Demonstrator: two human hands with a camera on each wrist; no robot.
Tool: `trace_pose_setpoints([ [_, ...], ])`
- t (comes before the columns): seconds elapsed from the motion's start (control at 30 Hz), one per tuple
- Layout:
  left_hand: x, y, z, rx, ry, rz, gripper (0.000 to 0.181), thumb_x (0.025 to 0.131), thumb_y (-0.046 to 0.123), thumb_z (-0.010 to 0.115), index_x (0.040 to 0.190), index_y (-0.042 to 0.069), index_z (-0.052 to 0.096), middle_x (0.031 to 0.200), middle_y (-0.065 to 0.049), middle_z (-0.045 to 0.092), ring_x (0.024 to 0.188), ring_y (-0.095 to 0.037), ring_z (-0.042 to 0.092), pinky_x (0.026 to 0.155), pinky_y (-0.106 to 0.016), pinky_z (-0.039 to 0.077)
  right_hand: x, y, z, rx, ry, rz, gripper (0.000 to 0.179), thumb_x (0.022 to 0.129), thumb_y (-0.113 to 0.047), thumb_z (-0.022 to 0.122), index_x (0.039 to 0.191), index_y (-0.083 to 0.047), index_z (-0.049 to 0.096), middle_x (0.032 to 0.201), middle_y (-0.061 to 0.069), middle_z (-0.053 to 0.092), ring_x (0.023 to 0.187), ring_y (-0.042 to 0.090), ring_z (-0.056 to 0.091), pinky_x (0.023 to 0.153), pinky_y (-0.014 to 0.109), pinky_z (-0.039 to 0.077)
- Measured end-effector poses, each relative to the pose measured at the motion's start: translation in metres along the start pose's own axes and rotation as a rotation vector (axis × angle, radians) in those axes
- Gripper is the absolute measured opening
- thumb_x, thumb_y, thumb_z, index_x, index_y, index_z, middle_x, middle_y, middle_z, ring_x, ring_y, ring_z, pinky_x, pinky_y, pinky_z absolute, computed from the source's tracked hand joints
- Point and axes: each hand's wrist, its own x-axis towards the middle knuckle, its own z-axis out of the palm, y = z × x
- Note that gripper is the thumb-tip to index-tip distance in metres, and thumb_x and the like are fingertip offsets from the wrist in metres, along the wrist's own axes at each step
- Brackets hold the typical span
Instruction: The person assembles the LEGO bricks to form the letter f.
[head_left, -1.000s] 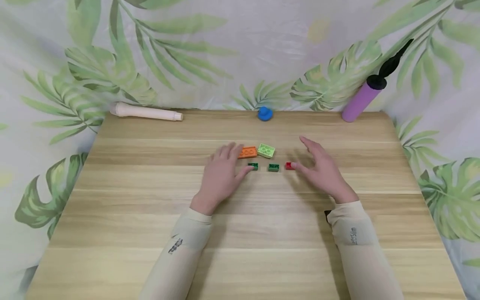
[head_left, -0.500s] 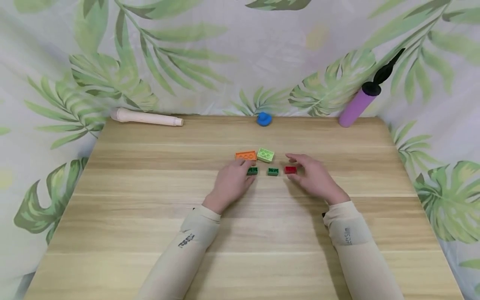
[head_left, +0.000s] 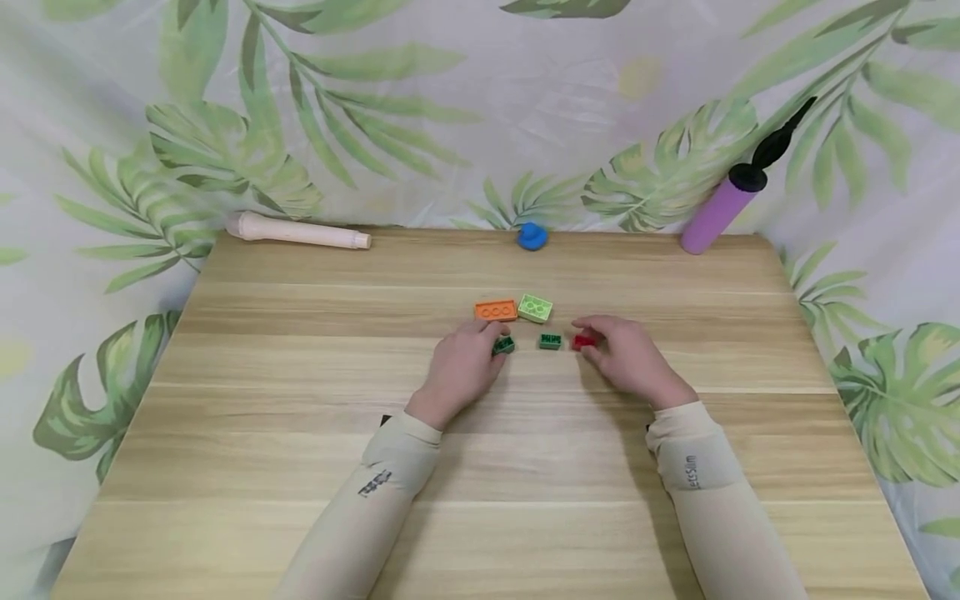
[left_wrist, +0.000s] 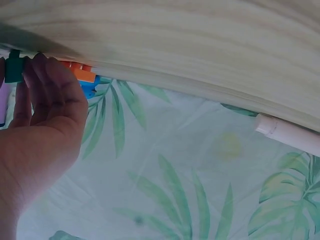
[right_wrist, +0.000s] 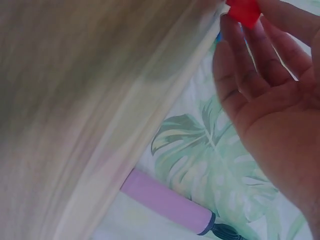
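My left hand (head_left: 462, 365) pinches a small dark green toy brick (head_left: 505, 344) between thumb and fingers; the left wrist view shows this green brick (left_wrist: 14, 69) at the fingertips. Farther right, my right hand (head_left: 628, 359) pinches a small red brick (head_left: 582, 342), and in the right wrist view the red brick (right_wrist: 244, 12) sits between thumb and fingertips. A second dark green brick (head_left: 550, 342) lies on the table between the two hands. Just behind them lie a larger orange brick (head_left: 496, 311) and a light green brick (head_left: 536, 308), both with hollow undersides up.
Along the back edge of the wooden table (head_left: 480, 533) are a pale pink stick-shaped thing (head_left: 307, 233), a small blue object (head_left: 532, 237) and a purple cylinder with a black end (head_left: 716, 215). A leaf-patterned cloth (head_left: 420, 108) hangs behind.
Both hands have moved in to the small bricks. The left fingers have closed on the left green brick, now slightly turned, and the right fingers on the red one.
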Motion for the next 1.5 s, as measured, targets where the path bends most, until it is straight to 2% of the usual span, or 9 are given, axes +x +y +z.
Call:
trace_pose_setpoints([
  [0.17, -0.001, 0.001, -0.001, 0.004, -0.015, -0.006, 0.035, 0.101, 0.029, 0.074, 0.134, 0.018, 0.07, 0.126, -0.009, 0.072, 0.107, -0.029, 0.072, 0.081, -0.048, 0.06, 0.0, 0.002, -0.001, 0.073, 0.098, -0.023, 0.043, 0.103, -0.005, 0.067, 0.146, -0.006, 0.061, 0.121, 0.017, 0.07, 0.109, 0.033, 0.069, 0.096, 0.051, 0.058],
  [0.33, -0.001, 0.001, -0.001, -0.008, -0.022, -0.007, 0.037, 0.1, 0.027, 0.075, 0.136, 0.019, 0.069, 0.129, -0.01, 0.071, 0.108, -0.028, 0.07, 0.081, -0.047, 0.06, -0.001, 0.003, -0.003, 0.128, 0.202, -0.065, 0.043, 0.104, -0.001, 0.064, 0.146, -0.007, 0.061, 0.12, 0.018, 0.065, 0.11, 0.034, 0.068, 0.095, 0.05, 0.059],
  [0.5, 0.001, 0.001, -0.002, -0.017, -0.034, -0.004, 0.041, 0.099, 0.024, 0.076, 0.138, 0.017, 0.067, 0.135, -0.012, 0.069, 0.113, -0.03, 0.07, 0.085, -0.049, 0.06, -0.004, 0.0, -0.007, 0.163, 0.262, -0.079, 0.042, 0.102, 0.001, 0.066, 0.143, -0.004, 0.062, 0.118, 0.018, 0.066, 0.109, 0.033, 0.067, 0.094, 0.049, 0.059],
  [0.83, -0.001, -0.006, -0.007, -0.012, -0.033, -0.004, 0.044, 0.096, 0.02, 0.078, 0.139, 0.016, 0.066, 0.117, -0.007, 0.073, 0.1, -0.025, 0.071, 0.08, -0.044, 0.059, -0.006, -0.009, -0.011, 0.171, 0.289, -0.104, 0.041, 0.099, 0.004, 0.069, 0.14, -0.001, 0.064, 0.116, 0.018, 0.066, 0.108, 0.033, 0.069, 0.093, 0.047, 0.06],
  [0.97, -0.001, -0.006, -0.006, -0.005, -0.045, 0.001, 0.044, 0.095, 0.022, 0.08, 0.137, 0.016, 0.067, 0.12, -0.007, 0.073, 0.101, -0.024, 0.071, 0.08, -0.043, 0.06, -0.007, -0.012, -0.011, 0.193, 0.304, -0.116, 0.041, 0.098, 0.006, 0.069, 0.139, 0.001, 0.064, 0.115, 0.019, 0.067, 0.106, 0.035, 0.069, 0.092, 0.049, 0.06],
  [1.17, -0.002, -0.005, -0.007, -0.005, -0.061, -0.02, 0.024, 0.099, 0.025, 0.076, 0.12, 0.013, 0.074, 0.114, -0.005, 0.073, 0.1, -0.022, 0.07, 0.084, -0.045, 0.059, -0.007, -0.014, -0.011, 0.207, 0.326, -0.127, 0.039, 0.095, 0.007, 0.072, 0.133, 0.003, 0.066, 0.115, 0.018, 0.068, 0.101, 0.032, 0.07, 0.089, 0.042, 0.06],
  [1.37, -0.004, -0.007, -0.02, -0.071, -0.057, -0.039, 0.02, 0.103, 0.025, 0.07, 0.116, 0.011, 0.067, 0.091, -0.001, 0.069, 0.072, -0.017, 0.062, 0.063, -0.033, 0.052, -0.007, -0.014, -0.013, 0.216, 0.311, -0.078, 0.031, 0.098, -0.002, 0.072, 0.128, 0.003, 0.065, 0.116, 0.018, 0.072, 0.097, 0.028, 0.068, 0.086, 0.04, 0.057],
  [1.43, -0.005, -0.009, -0.025, -0.104, -0.043, -0.035, 0.02, 0.103, 0.024, 0.069, 0.118, 0.01, 0.067, 0.09, 0.0, 0.068, 0.07, -0.017, 0.06, 0.062, -0.032, 0.05, -0.007, -0.015, -0.013, 0.249, 0.293, -0.049, 0.032, 0.098, -0.003, 0.072, 0.128, 0.003, 0.064, 0.116, 0.019, 0.072, 0.1, 0.03, 0.069, 0.09, 0.04, 0.057],
  [1.5, -0.006, -0.011, -0.03, -0.137, -0.022, -0.027, 0.018, 0.103, 0.023, 0.068, 0.117, 0.011, 0.068, 0.091, 0.0, 0.068, 0.073, -0.017, 0.059, 0.065, -0.033, 0.052, -0.007, -0.016, -0.014, 0.298, 0.271, -0.021, 0.03, 0.098, -0.003, 0.073, 0.126, 0.004, 0.063, 0.118, 0.02, 0.072, 0.106, 0.031, 0.071, 0.093, 0.033, 0.059],
])
